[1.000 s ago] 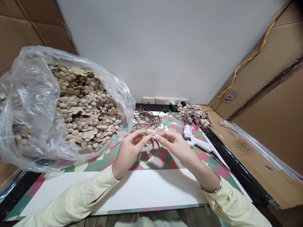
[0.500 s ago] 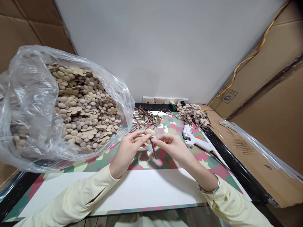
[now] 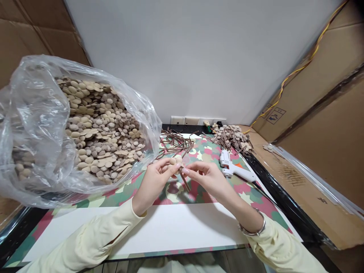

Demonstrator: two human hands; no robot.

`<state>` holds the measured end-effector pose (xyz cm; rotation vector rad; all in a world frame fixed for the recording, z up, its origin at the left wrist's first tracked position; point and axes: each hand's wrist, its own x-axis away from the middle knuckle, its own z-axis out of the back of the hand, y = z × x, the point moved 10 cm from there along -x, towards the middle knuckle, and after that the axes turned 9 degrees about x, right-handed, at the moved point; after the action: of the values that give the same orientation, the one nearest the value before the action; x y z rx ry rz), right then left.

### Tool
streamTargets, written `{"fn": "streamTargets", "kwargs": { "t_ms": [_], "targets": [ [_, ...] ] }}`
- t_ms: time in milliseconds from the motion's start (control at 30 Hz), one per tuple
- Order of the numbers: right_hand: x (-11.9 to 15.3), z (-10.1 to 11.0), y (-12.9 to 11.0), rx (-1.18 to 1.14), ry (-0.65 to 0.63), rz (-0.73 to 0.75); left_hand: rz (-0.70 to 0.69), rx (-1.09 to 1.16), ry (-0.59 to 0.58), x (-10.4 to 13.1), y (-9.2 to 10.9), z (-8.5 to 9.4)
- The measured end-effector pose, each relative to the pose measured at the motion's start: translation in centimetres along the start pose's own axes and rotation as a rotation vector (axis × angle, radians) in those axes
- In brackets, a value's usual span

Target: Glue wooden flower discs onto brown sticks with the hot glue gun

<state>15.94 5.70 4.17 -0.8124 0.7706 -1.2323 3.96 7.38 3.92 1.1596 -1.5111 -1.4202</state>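
Observation:
Between my hands is a small beige flower-shaped piece [image 3: 175, 160] with a brown strip [image 3: 184, 179] hanging from it, slanting down to the right. My left hand [image 3: 155, 181] pinches the flower piece between thumb and fingers. My right hand [image 3: 209, 179] has its thumb and index finger closed at the top of the strip, touching the piece's right side; the fingertips partly cover the join. Behind my hands lies a loose pile of brown strips [image 3: 178, 141]. A white glue gun [image 3: 239, 171] rests to the right of my right hand.
A large clear plastic bag [image 3: 42, 102] full of flower pieces [image 3: 105, 129] fills the left side. At the back right is a heap of pieces with strips [image 3: 231, 137]. White paper [image 3: 176, 227] covers the front of the camouflage-patterned sheet [image 3: 196, 193]. Cardboard [image 3: 327, 94] stands right.
The flower piece has shifted and turned slightly left in my fingers. Its strip, nearly upright before, now slants down to the right. Both hands keep about the same place.

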Motion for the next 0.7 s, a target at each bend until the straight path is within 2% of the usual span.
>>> {"fn": "streamTargets", "kwargs": {
  "t_ms": [167, 333, 600, 700],
  "targets": [
    [0.20, 0.08, -0.34, 0.020, -0.003, 0.018, -0.015, 0.024, -0.014, 0.02, 0.16, 0.03],
    [0.22, -0.50, -0.02, -0.052, -0.058, -0.013, -0.058, 0.025, -0.020, 0.13, 0.55, -0.12],
    [0.15, -0.18, -0.56, -0.017, -0.013, 0.020, -0.081, 0.029, -0.075, 0.19, 0.78, -0.60],
    [-0.09, 0.01, -0.33, 0.020, -0.070, 0.022, -0.075, 0.028, -0.090, 0.02, 0.66, -0.54]
  ]
}}
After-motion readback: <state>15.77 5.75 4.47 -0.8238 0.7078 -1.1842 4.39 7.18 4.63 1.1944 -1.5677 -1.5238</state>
